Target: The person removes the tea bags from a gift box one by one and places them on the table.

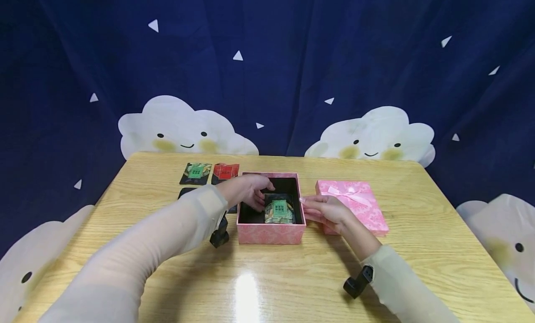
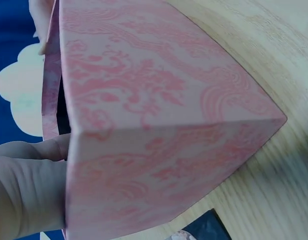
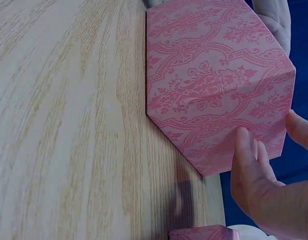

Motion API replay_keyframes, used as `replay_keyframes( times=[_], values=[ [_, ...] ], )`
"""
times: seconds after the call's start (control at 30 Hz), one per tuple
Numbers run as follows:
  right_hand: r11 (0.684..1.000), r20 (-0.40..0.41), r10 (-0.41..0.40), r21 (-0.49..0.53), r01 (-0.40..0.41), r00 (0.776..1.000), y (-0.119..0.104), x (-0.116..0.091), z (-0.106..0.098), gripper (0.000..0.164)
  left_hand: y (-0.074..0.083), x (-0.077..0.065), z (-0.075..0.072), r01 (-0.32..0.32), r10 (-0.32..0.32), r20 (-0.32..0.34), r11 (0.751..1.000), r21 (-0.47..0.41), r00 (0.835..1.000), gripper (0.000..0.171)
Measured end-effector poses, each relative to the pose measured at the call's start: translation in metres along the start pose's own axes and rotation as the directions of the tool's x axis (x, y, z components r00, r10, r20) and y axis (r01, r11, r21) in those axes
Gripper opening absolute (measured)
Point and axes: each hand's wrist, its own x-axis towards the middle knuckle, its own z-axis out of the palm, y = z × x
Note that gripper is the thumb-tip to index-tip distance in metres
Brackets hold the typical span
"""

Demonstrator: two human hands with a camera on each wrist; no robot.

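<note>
A pink patterned box [image 1: 270,234] with a dark inside stands on the table without its lid. Inside lies a square packet with a green label [image 1: 279,209]. My left hand [image 1: 252,191] reaches over the left rim into the box, thumb and fingers apart beside the packet's left edge. In the left wrist view the box wall hides its fingertips. My right hand [image 1: 328,209] is at the box's right side. Seen from the right wrist, its fairly straight fingers [image 3: 248,155] touch the outer wall, and the thumb tip is right at the rim.
The pink lid [image 1: 359,207] with a ribbon bow lies right of the box, close to my right forearm. Behind my left arm are a green-labelled packet [image 1: 195,173], a red packet [image 1: 225,171] and dark packets partly hidden. A blue curtain [image 1: 276,72] hangs behind the table.
</note>
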Motion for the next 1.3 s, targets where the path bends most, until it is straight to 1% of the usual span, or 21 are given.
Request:
replay_keyframes(
  times=[0.17,0.37,0.5,0.67,0.77,0.93,1.03,1.1,1.13,1.23,1.27,1.3],
  values=[
    [1.0,-0.013,0.016,-0.011,-0.016,1.0,-0.002,-0.001,0.0,0.053,-0.001,-0.001,0.0,0.001,-0.001,-0.003,1.0,-0.005,1.0,0.055],
    [1.0,-0.007,0.013,-0.008,-0.013,1.0,-0.001,-0.001,0.001,0.053,-0.001,-0.004,0.001,-0.003,0.004,-0.019,0.999,0.051,1.0,0.05],
    [1.0,0.008,-0.001,-0.006,0.001,1.0,-0.001,-0.001,0.002,0.051,-0.001,-0.006,0.003,-0.029,0.029,0.003,0.997,0.073,1.0,0.047],
    [1.0,0.017,-0.011,0.001,0.01,1.0,-0.001,-0.002,0.001,0.05,0.001,-0.003,0.009,-0.056,0.051,0.067,0.996,0.064,0.996,0.046],
    [1.0,0.017,-0.011,0.005,0.011,1.0,-0.001,-0.001,0.002,0.05,0.003,-0.001,0.014,-0.05,0.044,0.102,0.997,0.055,0.994,0.048],
    [1.0,0.009,-0.001,-0.002,0.001,1.0,-0.001,-0.001,0.002,0.051,0.007,0.001,0.023,-0.027,0.02,0.107,0.998,0.064,0.994,0.051],
    [1.0,0.006,0.006,-0.005,-0.006,1.0,-0.001,-0.001,0.002,0.048,0.011,0.0,0.025,-0.021,0.012,0.108,0.996,0.087,0.994,0.05],
    [1.0,0.003,0.009,-0.002,-0.009,1.0,-0.002,-0.001,0.001,0.045,0.014,0.001,0.026,-0.028,0.016,0.106,0.993,0.112,0.994,0.049],
    [1.0,0.001,0.01,0.001,-0.01,1.0,-0.002,-0.001,0.001,0.044,0.015,0.002,0.026,-0.034,0.02,0.105,0.991,0.128,0.994,0.048],
    [1.0,0.004,0.008,0.007,-0.008,1.0,-0.002,-0.001,0.0,0.04,0.017,0.017,0.027,-0.034,0.016,0.093,0.979,0.201,0.996,0.043],
    [1.0,0.006,0.005,0.008,-0.005,1.0,-0.002,-0.001,0.0,0.039,0.018,0.029,0.025,-0.029,0.004,0.111,0.974,0.224,0.994,0.041],
    [1.0,0.007,0.004,0.01,-0.004,1.0,-0.001,-0.001,0.0,0.038,0.017,0.036,0.025,-0.021,-0.006,0.112,0.969,0.244,0.994,0.039]
  ],
)
